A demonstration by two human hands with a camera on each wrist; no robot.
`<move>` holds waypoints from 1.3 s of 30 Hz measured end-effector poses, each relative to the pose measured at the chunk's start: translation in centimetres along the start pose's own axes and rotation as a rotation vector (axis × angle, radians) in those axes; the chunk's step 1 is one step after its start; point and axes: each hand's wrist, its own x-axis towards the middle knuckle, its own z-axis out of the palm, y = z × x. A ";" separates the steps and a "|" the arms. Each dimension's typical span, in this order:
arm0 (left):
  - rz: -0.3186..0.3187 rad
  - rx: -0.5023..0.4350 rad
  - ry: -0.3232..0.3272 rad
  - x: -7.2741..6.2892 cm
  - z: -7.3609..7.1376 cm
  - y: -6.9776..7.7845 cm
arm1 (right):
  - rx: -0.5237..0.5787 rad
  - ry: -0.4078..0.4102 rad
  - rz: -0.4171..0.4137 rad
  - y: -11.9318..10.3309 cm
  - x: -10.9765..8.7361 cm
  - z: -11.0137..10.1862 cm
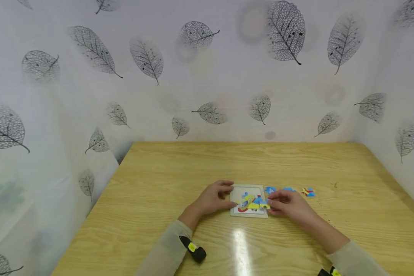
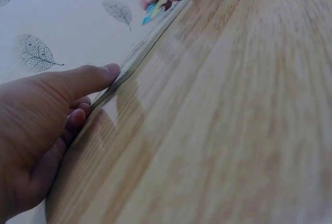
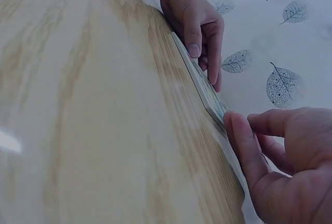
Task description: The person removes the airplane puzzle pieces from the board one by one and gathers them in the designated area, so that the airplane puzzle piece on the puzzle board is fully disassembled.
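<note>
A jigsaw puzzle board [image 1: 249, 216] with a pale frame lies on the table, partly filled with a yellow, blue and red picture. My left hand [image 1: 214, 197] holds the board at its left side; in the left wrist view the thumb [image 2: 106, 73] lies on the rim and the fingers curl by the edge. At the board's right side, my right hand [image 1: 293, 207] pinches a blue and yellow puzzle piece [image 1: 265, 204] between thumb and fingers. That piece [image 2: 154, 10] shows above the board in the left wrist view. In the right wrist view the fingers mostly hide it.
Loose puzzle pieces lie beyond the right hand: a blue one [image 1: 270, 189], another blue one [image 1: 289, 189] partly covered, and one with red and yellow [image 1: 308, 192]. The wooden table [image 1: 151, 172] meets a leaf-patterned cloth [image 1: 224, 76] at the back and sides.
</note>
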 end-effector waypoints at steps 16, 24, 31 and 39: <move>-0.019 -0.008 -0.010 0.2 0.1 0.3 | -0.035 0.155 0.012 -0.1 0.4 -1.0; -0.038 -0.026 -0.024 0.1 0.2 0.7 | -0.015 0.156 0.042 0.0 0.2 -1.5; -0.039 0.004 -0.030 0.0 0.2 0.4 | -0.039 0.170 0.001 0.5 0.3 -0.9; -0.028 -0.007 -0.037 -0.1 -0.1 0.2 | -0.079 0.200 -0.011 0.9 0.6 -0.4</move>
